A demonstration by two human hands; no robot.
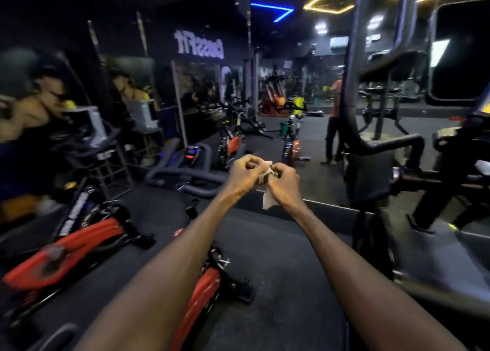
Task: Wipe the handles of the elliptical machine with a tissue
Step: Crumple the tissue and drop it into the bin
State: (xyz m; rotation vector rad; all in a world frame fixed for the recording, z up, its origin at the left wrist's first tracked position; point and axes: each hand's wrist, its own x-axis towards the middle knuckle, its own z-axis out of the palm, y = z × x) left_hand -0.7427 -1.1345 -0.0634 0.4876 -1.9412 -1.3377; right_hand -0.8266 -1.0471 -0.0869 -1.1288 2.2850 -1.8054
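Fingers of the left hand and right hand are curled closed on a white tissue, pinched between both at chest height; its lower end hangs free. Elliptical machine stands to the right, apparently untouched; its handles are dim. Red exercise bike sits below the forearms.

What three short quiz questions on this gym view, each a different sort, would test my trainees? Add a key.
1. True or false: the tissue is touching an elliptical handle.
2. Which hands hold the tissue? A) left only B) right only C) both
3. Fill in: the spin bike below the forearms has a ___ frame.

Key: 1 false; 2 C, left hand and right hand; 3 red.
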